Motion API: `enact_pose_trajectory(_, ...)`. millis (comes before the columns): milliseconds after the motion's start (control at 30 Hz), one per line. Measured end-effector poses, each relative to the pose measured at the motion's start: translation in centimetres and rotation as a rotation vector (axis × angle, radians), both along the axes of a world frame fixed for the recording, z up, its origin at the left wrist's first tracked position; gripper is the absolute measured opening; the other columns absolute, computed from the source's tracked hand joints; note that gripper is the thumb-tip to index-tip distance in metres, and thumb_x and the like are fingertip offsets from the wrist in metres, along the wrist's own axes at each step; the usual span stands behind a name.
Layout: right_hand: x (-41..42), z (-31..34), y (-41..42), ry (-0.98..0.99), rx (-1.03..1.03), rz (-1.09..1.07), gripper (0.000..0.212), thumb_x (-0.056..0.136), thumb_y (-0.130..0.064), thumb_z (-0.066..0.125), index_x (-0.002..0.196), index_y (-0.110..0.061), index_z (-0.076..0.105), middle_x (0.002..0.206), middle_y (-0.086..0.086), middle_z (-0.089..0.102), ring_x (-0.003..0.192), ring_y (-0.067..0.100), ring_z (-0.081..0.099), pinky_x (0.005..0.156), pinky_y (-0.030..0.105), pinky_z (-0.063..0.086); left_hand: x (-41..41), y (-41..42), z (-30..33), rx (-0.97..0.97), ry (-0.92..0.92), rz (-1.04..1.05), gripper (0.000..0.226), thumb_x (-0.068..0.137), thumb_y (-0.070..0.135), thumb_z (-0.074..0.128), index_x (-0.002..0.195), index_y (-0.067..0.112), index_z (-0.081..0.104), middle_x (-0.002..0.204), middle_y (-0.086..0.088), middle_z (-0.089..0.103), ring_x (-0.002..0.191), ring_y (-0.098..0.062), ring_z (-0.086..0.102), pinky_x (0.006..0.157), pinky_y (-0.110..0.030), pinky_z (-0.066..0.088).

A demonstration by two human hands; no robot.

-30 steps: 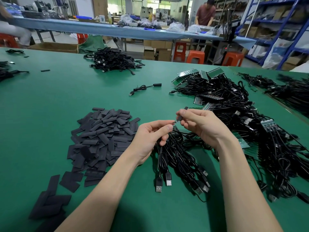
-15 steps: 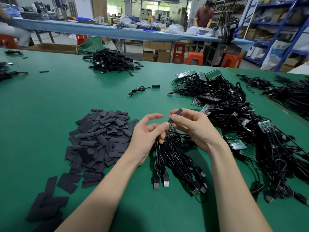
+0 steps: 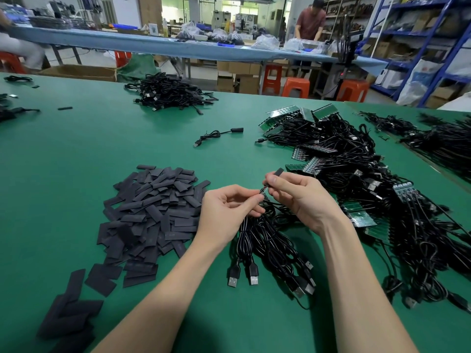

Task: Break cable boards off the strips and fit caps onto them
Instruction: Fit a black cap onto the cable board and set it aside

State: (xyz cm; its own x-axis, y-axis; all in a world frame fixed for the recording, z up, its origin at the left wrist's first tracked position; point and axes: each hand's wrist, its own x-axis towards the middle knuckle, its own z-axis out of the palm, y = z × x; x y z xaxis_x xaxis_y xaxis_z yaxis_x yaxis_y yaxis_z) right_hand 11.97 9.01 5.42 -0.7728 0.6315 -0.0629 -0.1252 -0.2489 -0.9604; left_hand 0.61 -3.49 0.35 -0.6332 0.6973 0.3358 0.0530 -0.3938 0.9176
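Note:
My right hand (image 3: pixel 298 200) pinches a flat black cap (image 3: pixel 277 172) whose end sticks up past the fingertips. My left hand (image 3: pixel 229 207) pinches the small cable board (image 3: pixel 262 191) at the cap's lower end; most of the board is hidden by the fingers. Its black cable runs down into a bundle of USB cables (image 3: pixel 267 245) lying below both hands. A heap of loose black caps (image 3: pixel 153 212) lies to the left. Green board strips with cables attached (image 3: pixel 356 174) are piled to the right.
A single capped cable (image 3: pixel 219 135) lies mid-table. Another pile of black cables (image 3: pixel 168 93) sits far back, and more cables (image 3: pixel 446 141) lie at the far right. Stray caps (image 3: pixel 74 317) lie near the front left. A person stands at a far bench.
My left fingers, spread half a second ago, have curled back in and pinch at the cap's lower end. Both hands stay at about the same spot above the cable bundle.

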Motion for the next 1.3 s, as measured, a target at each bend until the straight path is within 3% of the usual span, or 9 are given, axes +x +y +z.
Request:
enact_pose_trajectory(433, -0.18, -0.52, -0.68, -0.097, 0.022, 0.135, 0.011, 0.075, -0.018, 0.079, 0.084, -0.011, 0.080, 0.077, 0.001, 0.072, 0.063, 0.003, 0.062, 0.063, 0.012, 0.053, -0.48, -0.26, 0.28, -0.009, -0.065, -0.060, 0.016, 0.083, -0.003, 0.075, 0.090, 0.003, 0.062, 0.072, -0.017, 0.074, 0.066, -0.029, 0.074, 0.063, -0.028, 0.059)
enact_pose_trajectory(600, 0.05, -0.32, -0.54, -0.102, 0.007, 0.163, 0.016, 0.072, -0.023, 0.081, 0.084, -0.012, 0.081, 0.077, 0.002, 0.072, 0.063, 0.004, 0.063, 0.064, 0.012, 0.053, -0.36, -0.28, 0.27, -0.015, -0.066, -0.077, 0.015, 0.081, 0.004, 0.078, 0.088, 0.001, 0.064, 0.073, -0.018, 0.074, 0.067, -0.029, 0.075, 0.063, -0.028, 0.060)
enact_pose_trajectory(767, 0.00, -0.35, -0.58, -0.018, 0.035, 0.092, 0.040, 0.072, -0.028, 0.082, 0.111, -0.020, 0.076, 0.090, 0.010, 0.074, 0.065, 0.010, 0.064, 0.065, 0.018, 0.055, -0.41, -0.39, 0.51, 0.019, -0.068, -0.089, 0.018, 0.077, 0.009, 0.079, 0.088, -0.002, 0.069, 0.079, -0.018, 0.076, 0.069, -0.027, 0.075, 0.065, -0.026, 0.060)
enact_pose_trajectory(833, -0.17, -0.31, -0.73, -0.015, 0.099, 0.071, 0.038, 0.078, -0.027, 0.079, 0.115, -0.021, 0.073, 0.090, 0.010, 0.075, 0.068, 0.013, 0.064, 0.068, 0.021, 0.055, -0.35, -0.36, 0.49, 0.029, -0.079, -0.081, 0.021, 0.074, 0.011, 0.079, 0.086, -0.002, 0.070, 0.080, -0.019, 0.076, 0.069, -0.027, 0.075, 0.065, -0.026, 0.060)
enact_pose_trajectory(1000, -0.55, -0.63, -0.97, 0.000, 0.126, 0.013, 0.020, 0.089, -0.017, 0.073, 0.109, -0.014, 0.073, 0.087, 0.010, 0.075, 0.075, 0.018, 0.068, 0.074, 0.024, 0.057, -0.24, -0.21, 0.22, 0.041, -0.070, -0.072, 0.009, 0.078, 0.002, 0.078, 0.083, 0.002, 0.071, 0.078, -0.016, 0.076, 0.069, -0.025, 0.075, 0.065, -0.025, 0.059)
enact_pose_trajectory(1100, -0.35, -0.57, -0.87, 0.012, 0.085, 0.023, 0.025, 0.083, -0.018, 0.076, 0.107, -0.012, 0.074, 0.088, 0.012, 0.075, 0.076, 0.018, 0.069, 0.075, 0.023, 0.057, -0.23, -0.31, 0.37, 0.039, -0.057, -0.072, 0.017, 0.074, 0.013, 0.081, 0.085, 0.004, 0.071, 0.080, -0.017, 0.076, 0.071, -0.029, 0.076, 0.066, -0.027, 0.060)
enact_pose_trajectory(1300, -0.32, -0.61, -0.89, 0.010, 0.085, 0.066, 0.035, 0.076, -0.019, 0.079, 0.109, -0.009, 0.073, 0.092, 0.016, 0.074, 0.078, 0.020, 0.069, 0.077, 0.025, 0.058, -0.34, -0.29, 0.19, 0.025, -0.055, -0.062, 0.010, 0.079, 0.007, 0.081, 0.083, 0.008, 0.072, 0.076, -0.020, 0.074, 0.069, -0.033, 0.075, 0.064, -0.029, 0.060)
